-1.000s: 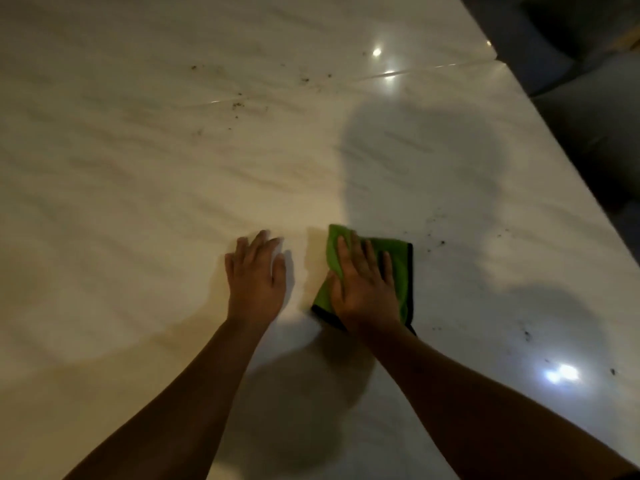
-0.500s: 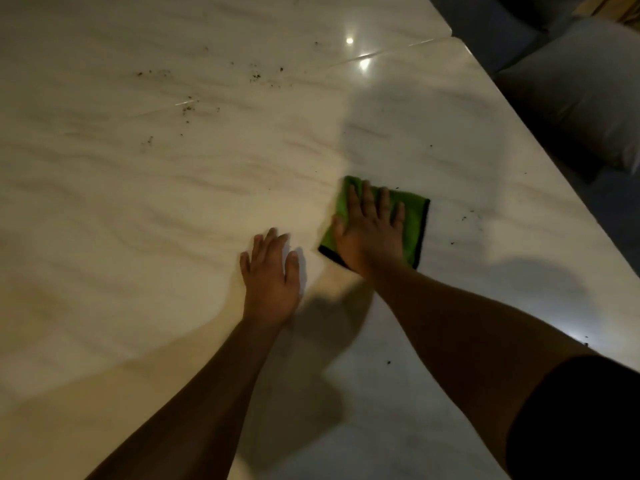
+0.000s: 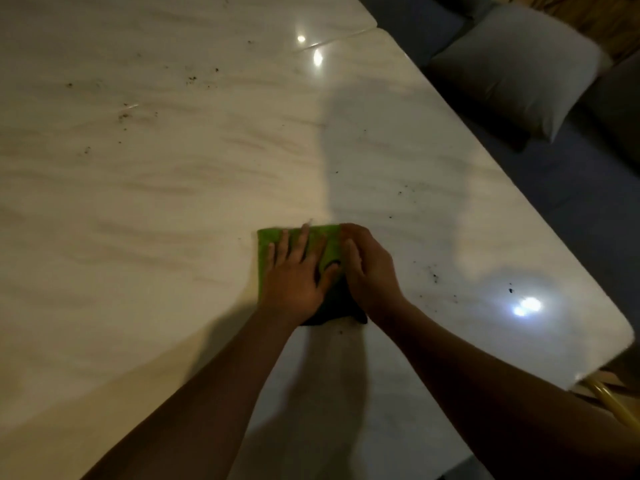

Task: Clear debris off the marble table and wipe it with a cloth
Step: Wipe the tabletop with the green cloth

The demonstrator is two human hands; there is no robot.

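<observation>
Currently the green cloth (image 3: 330, 244) is lying folded flat on the pale marble table (image 3: 138, 237), right of centre. It is bright green on top, and a dark band is showing at its near end, which is pointing toward the person. The far edge is running left to right; the hands are hiding its long axis. The left hand (image 3: 294, 275) is pressing flat on it, fingers straight and spread. The right hand (image 3: 370, 268) is gripping its right edge, fingers curled. Dark specks (image 3: 433, 273) are lying scattered nearby.
</observation>
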